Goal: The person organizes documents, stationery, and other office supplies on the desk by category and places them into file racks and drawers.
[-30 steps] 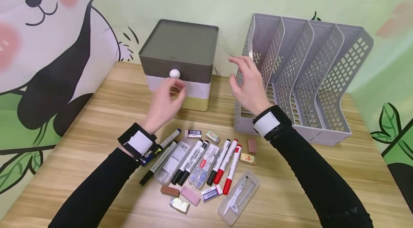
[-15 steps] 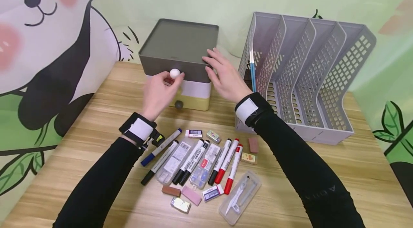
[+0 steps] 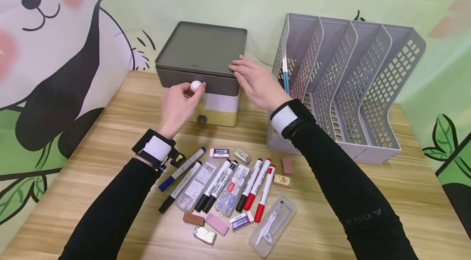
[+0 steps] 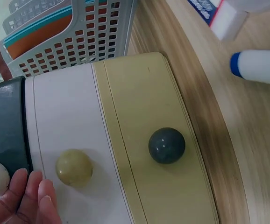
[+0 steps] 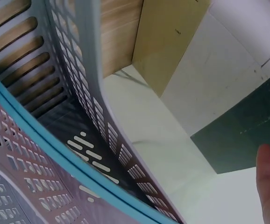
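Observation:
Against the wall stands a small drawer box (image 3: 202,47), its dark grey top drawer (image 3: 220,84) above white and yellow ones. My left hand (image 3: 178,104) pinches the white knob (image 3: 196,86) of the top drawer, whose front stands slightly forward of the box top. My right hand (image 3: 259,84) rests with extended fingers on the box's upper right edge. In the left wrist view, the white drawer has a yellow knob (image 4: 74,167) and the yellow drawer a dark knob (image 4: 166,145). Part of the right hand's fingers (image 5: 266,179) shows in the right wrist view.
A grey file rack (image 3: 346,149) stands to the right, with a blue-edged item (image 3: 285,76) in its leftmost compartment. Nearer on the wooden table lie several markers (image 3: 264,194), several erasers (image 3: 217,224), clear plastic cases and a boxed compass (image 3: 272,227).
My left hand has gone up to the white knob and pinched it. My right hand has moved left from the rack onto the box. The top drawer has come slightly forward.

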`<move>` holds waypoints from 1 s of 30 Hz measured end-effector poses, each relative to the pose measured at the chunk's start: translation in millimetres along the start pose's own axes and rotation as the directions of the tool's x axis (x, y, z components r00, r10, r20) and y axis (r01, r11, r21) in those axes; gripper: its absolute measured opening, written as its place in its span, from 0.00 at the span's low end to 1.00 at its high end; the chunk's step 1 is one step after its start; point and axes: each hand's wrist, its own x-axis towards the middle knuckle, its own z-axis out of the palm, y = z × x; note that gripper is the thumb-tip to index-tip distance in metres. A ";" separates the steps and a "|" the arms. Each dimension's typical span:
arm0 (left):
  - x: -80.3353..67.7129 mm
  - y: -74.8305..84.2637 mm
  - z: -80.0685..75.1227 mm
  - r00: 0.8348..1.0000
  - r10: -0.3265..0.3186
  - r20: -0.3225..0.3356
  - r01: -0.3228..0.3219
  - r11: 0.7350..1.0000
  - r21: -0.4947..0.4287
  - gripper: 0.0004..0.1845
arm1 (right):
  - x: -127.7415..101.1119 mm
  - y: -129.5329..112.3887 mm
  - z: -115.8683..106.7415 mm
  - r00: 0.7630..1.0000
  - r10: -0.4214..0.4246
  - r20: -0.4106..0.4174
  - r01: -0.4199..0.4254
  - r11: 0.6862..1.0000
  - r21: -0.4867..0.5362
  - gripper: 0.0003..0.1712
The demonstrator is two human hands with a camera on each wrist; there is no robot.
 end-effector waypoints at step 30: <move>-69.7 -3.3 -48.0 0.957 0.289 0.030 -0.289 0.941 0.175 0.22 | 0.0 3.4 -0.4 1.000 0.000 0.008 0.001 1.000 -0.016 0.21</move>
